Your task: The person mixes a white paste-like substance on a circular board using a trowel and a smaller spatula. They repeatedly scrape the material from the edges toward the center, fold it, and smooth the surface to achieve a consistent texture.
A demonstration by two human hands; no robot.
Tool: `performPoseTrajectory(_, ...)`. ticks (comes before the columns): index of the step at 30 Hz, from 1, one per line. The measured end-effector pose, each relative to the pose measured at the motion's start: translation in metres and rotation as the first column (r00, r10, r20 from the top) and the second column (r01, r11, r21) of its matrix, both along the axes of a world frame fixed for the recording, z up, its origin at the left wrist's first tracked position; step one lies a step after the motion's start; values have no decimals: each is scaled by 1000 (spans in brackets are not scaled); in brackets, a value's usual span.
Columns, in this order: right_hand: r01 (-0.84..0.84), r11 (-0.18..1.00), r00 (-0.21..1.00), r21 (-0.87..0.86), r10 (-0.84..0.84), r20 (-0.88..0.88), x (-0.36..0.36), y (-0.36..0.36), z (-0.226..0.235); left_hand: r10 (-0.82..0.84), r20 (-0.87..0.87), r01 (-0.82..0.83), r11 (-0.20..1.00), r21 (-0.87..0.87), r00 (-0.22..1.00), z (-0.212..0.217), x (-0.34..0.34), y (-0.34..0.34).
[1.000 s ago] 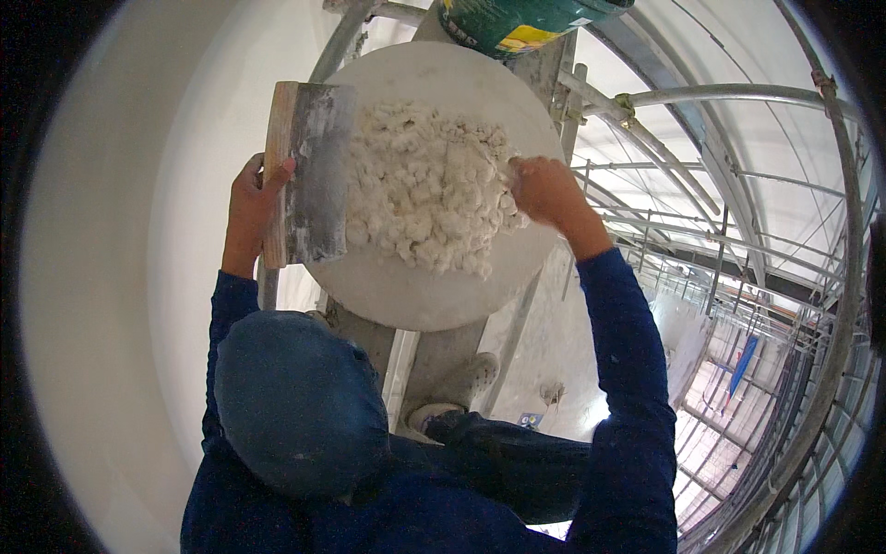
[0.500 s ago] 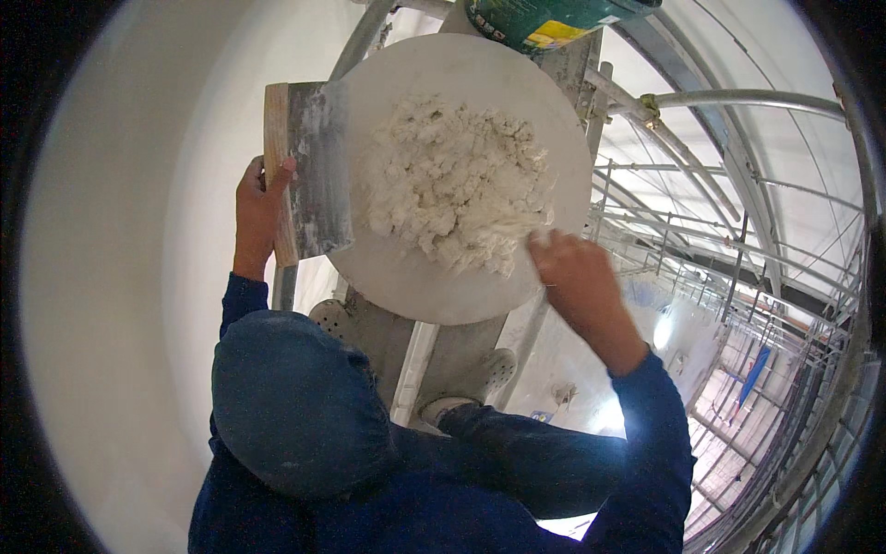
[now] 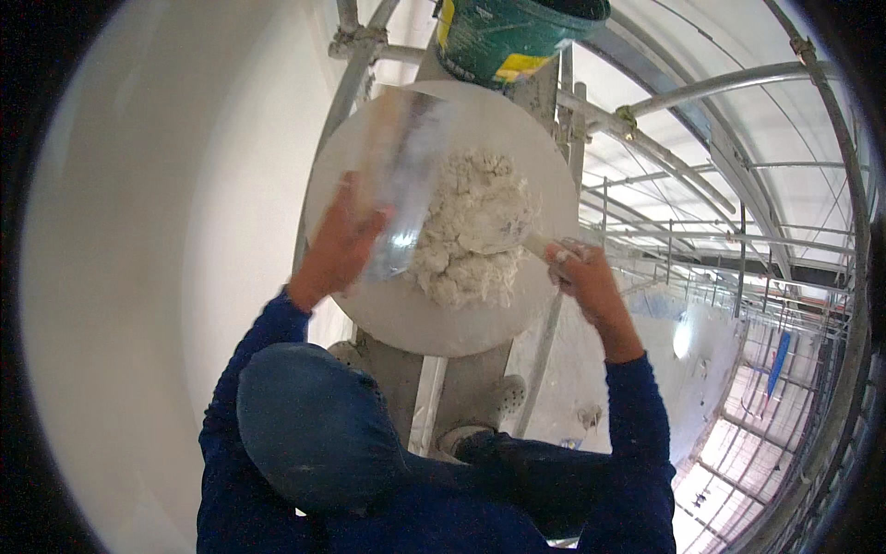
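Observation:
A round white board (image 3: 551, 171) carries a heap of lumpy white plaster (image 3: 466, 263). My left hand (image 3: 340, 247) grips a wide plastering blade (image 3: 413, 175) by its wooden back. Motion blurs the blade, which is over the board along the heap's left side. From the right, my right hand (image 3: 586, 277) is closed round the pale handle of a small trowel (image 3: 536, 244). The trowel's tip is in the plaster and mostly covered by it. White smears show on the fingers of the right hand.
Beyond the board stands a green bucket (image 3: 503, 42) with yellow labels. Planks (image 3: 388, 369) run beneath the board, and my shoes (image 3: 510, 394) are on them. Scaffold tubes (image 3: 604, 118) cross at the right. A smooth pale wall (image 3: 120, 277) rises at the left.
The wide blade and my left hand have moved right, over the board toward the heap. My right hand has shifted slightly right, and the trowel handle now shows. The view has shifted, too.

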State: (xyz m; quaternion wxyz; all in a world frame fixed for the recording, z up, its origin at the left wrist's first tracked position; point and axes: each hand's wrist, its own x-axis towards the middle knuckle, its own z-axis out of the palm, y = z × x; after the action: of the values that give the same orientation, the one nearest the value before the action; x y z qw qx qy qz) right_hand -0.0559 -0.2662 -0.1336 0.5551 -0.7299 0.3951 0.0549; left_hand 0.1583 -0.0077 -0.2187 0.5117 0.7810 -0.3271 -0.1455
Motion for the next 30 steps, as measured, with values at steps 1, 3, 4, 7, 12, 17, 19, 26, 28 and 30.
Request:
performPoseTrajectory(1,22,1000,1000,3,-22,15,3,4,-11,-92,149,89,996,27,985,13,-8,-18)
performPoseTrajectory(3,61,998,997,20,-61,42,9,11,-34,-123,111,113,990,85,986,20,-27,-37)
performPoseTrajectory(4,99,994,994,42,-101,51,19,23,-41,-157,79,150,985,84,984,23,-31,-40)
performPoseTrajectory(7,-100,922,961,-374,188,205,20,25,-77,-253,10,252,967,33,968,27,-44,-55)
performPoseTrajectory(12,-76,814,980,-576,169,108,35,57,-50,-329,-30,330,943,38,944,14,-47,-60)
performPoseTrajectory(17,-54,867,998,-495,62,1,39,67,-37,-282,-79,288,955,76,956,13,-53,-64)
performPoseTrajectory(19,-82,860,996,-504,93,-4,34,69,-36,-270,-109,279,957,79,957,12,-51,-64)
performPoseTrajectory(26,-43,845,998,-532,58,12,29,58,-12,-266,-64,273,948,160,962,3,-56,-62)
performPoseTrajectory(28,-37,827,987,-561,116,107,23,46,-4,-249,2,246,961,123,969,-2,-57,-63)
performPoseTrajectory(30,-41,805,972,-592,170,164,19,36,-2,-239,72,233,969,82,968,-12,-59,-60)
